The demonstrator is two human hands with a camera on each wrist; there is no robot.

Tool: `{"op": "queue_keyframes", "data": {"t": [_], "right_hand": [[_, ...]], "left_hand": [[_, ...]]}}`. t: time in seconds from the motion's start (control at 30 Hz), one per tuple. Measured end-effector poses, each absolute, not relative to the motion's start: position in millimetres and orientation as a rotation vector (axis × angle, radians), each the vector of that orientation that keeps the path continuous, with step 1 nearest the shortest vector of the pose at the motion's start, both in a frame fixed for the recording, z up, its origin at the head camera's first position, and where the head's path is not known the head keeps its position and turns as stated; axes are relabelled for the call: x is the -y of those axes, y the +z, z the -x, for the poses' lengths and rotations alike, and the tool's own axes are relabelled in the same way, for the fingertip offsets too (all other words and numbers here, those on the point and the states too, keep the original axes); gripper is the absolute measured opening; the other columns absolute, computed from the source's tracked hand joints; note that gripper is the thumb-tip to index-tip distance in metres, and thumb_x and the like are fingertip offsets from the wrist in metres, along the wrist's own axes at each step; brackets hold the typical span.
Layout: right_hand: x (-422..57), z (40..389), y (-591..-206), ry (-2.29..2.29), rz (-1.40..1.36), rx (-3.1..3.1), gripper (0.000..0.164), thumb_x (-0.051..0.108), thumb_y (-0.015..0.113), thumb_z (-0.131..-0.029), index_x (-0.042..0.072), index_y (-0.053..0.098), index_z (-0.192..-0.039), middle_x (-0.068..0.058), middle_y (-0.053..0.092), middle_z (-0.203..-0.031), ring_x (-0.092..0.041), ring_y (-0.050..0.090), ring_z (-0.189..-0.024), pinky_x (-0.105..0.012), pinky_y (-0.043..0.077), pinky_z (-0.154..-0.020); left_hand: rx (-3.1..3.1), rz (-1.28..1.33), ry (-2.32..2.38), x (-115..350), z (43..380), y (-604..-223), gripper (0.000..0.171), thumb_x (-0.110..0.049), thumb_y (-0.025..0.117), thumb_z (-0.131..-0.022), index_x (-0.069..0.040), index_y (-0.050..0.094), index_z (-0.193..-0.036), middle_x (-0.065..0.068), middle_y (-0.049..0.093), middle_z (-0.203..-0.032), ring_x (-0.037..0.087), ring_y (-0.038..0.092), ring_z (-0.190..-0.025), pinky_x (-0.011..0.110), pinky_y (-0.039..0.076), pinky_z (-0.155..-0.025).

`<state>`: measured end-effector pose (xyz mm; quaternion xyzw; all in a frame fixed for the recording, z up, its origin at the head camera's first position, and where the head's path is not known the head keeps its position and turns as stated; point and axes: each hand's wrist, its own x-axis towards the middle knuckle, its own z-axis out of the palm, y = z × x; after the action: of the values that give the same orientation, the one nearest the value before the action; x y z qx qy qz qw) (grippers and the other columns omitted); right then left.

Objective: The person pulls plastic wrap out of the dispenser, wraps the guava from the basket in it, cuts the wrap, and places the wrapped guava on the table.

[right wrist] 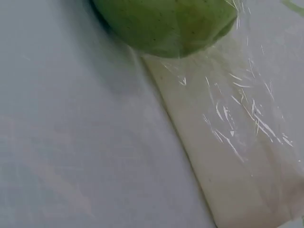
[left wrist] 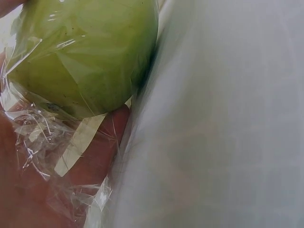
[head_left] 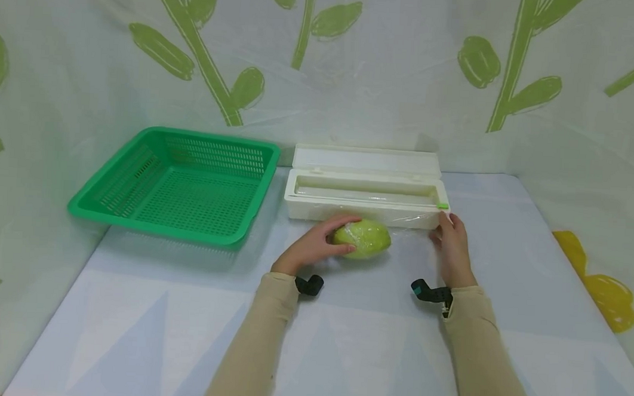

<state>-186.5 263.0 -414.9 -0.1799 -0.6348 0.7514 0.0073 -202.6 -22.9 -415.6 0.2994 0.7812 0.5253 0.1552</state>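
Observation:
An oval green fruit (head_left: 367, 239), mango-like and partly covered in clear film, lies before the white cling film box (head_left: 343, 213). My left hand (head_left: 314, 246) grips its left end, thumb in front and fingers behind. Crinkled cling film (left wrist: 33, 147) bunches at the left palm. From the fruit, more cling film (right wrist: 237, 114) stretches across the box front toward the right hand. At the box's right front corner, beside the green slider (head_left: 443, 206), my right hand (head_left: 452, 247) pinches the film's edge; its fingertips are partly hidden.
A green perforated basket (head_left: 159, 228) stands on the left of the table (head_left: 341, 343). The box lid (head_left: 367, 160) is raised at the back, with a film roll (head_left: 365, 195) inside. A leaf-patterned curtain (head_left: 388, 76) hangs behind.

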Motion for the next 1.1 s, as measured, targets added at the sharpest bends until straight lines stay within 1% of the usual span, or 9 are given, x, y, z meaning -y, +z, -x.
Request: {"op": "queue_keyframes", "data": {"t": [0.07, 0.17, 0.3, 0.4, 0.57, 0.7, 0.77, 0.87, 1.1], "right_hand": [[-261, 183, -416, 2.421, 0.56, 1.906, 0.075, 0.04, 0.039, -0.093, 0.01, -0.01, -0.142, -0.008, 0.005, -0.146, -0.018, 0.019, -0.13, -0.034, 0.021, -0.104], [-259, 182, -419, 2.439, 0.575, 1.846, 0.074, 0.037, 0.04, -0.094, 0.01, -0.009, -0.142, -0.007, 0.005, -0.146, -0.017, 0.019, -0.129, -0.033, 0.023, -0.103], [-260, 184, -422, 2.428, 0.613, 1.827, 0.059, 0.037, 0.039, -0.094, 0.008, 0.015, -0.139, -0.009, 0.032, -0.126, -0.017, 0.039, -0.11, -0.034, 0.032, -0.098], [-264, 181, -424, 2.53, 0.565, 1.8, 0.046, 0.04, 0.04, -0.093, 0.008, 0.032, -0.125, -0.004, 0.041, -0.104, -0.015, 0.048, -0.093, -0.035, 0.036, -0.095], [-273, 175, -426, 2.884, 0.416, 1.608, 0.047, 0.042, 0.042, -0.092, 0.006, 0.034, -0.121, -0.011, 0.049, -0.107, -0.022, 0.052, -0.1, -0.038, 0.029, -0.099], [-271, 176, -429, 3.033, 0.273, 1.503, 0.046, 0.04, 0.043, -0.092, 0.003, 0.038, -0.119, -0.012, 0.053, -0.112, -0.023, 0.051, -0.105, -0.038, 0.029, -0.1], [-265, 177, -432, 3.043, 0.156, 1.522, 0.044, 0.037, 0.041, -0.094, 0.002, 0.039, -0.121, -0.013, 0.051, -0.119, -0.025, 0.047, -0.112, -0.038, 0.03, -0.099], [-255, 179, -435, 2.993, 0.019, 1.595, 0.045, 0.032, 0.038, -0.096, -0.002, 0.036, -0.126, -0.016, 0.046, -0.127, -0.026, 0.041, -0.12, -0.038, 0.033, -0.097], [-250, 181, -439, 2.976, -0.025, 1.66, 0.047, 0.032, 0.035, -0.097, -0.004, 0.035, -0.127, -0.014, 0.046, -0.13, -0.025, 0.041, -0.121, -0.04, 0.032, -0.098]], "left_hand": [[-2.235, -0.862, 1.511, 22, 206, -422, 0.059, -0.028, 0.067, -0.08, -0.025, 0.042, -0.133, -0.006, 0.037, -0.134, 0.015, 0.04, -0.113, 0.037, 0.033, -0.093], [-2.233, -0.847, 1.53, 21, 212, -434, 0.056, -0.037, 0.065, -0.08, -0.034, 0.042, -0.13, -0.009, 0.038, -0.132, 0.014, 0.041, -0.112, 0.037, 0.034, -0.092], [-2.264, -0.792, 1.53, 19, 212, -437, 0.045, -0.046, 0.057, -0.083, -0.042, 0.043, -0.126, -0.014, 0.041, -0.128, 0.011, 0.043, -0.11, 0.038, 0.034, -0.091], [-2.287, -0.748, 1.521, 18, 211, -434, 0.039, -0.047, 0.051, -0.086, -0.041, 0.045, -0.124, -0.014, 0.043, -0.126, 0.011, 0.043, -0.11, 0.038, 0.034, -0.092], [-2.286, -0.723, 1.52, 18, 208, -429, 0.035, -0.046, 0.048, -0.088, -0.037, 0.047, -0.123, -0.014, 0.044, -0.125, 0.01, 0.041, -0.113, 0.039, 0.032, -0.094], [-2.262, -0.719, 1.543, 19, 200, -412, 0.034, -0.037, 0.046, -0.092, -0.028, 0.049, -0.125, -0.01, 0.045, -0.127, 0.012, 0.04, -0.116, 0.039, 0.031, -0.095], [-2.259, -0.727, 1.554, 19, 195, -404, 0.034, -0.032, 0.046, -0.093, -0.022, 0.049, -0.126, -0.007, 0.046, -0.127, 0.013, 0.04, -0.117, 0.04, 0.031, -0.096], [-2.271, -0.723, 1.556, 18, 193, -399, 0.033, -0.028, 0.046, -0.094, -0.019, 0.051, -0.125, -0.006, 0.047, -0.126, 0.011, 0.04, -0.118, 0.038, 0.03, -0.097], [-2.261, -0.691, 1.583, 17, 207, -426, 0.033, -0.039, 0.05, -0.09, -0.032, 0.052, -0.122, -0.013, 0.047, -0.125, 0.008, 0.037, -0.119, 0.041, 0.027, -0.099]]}}
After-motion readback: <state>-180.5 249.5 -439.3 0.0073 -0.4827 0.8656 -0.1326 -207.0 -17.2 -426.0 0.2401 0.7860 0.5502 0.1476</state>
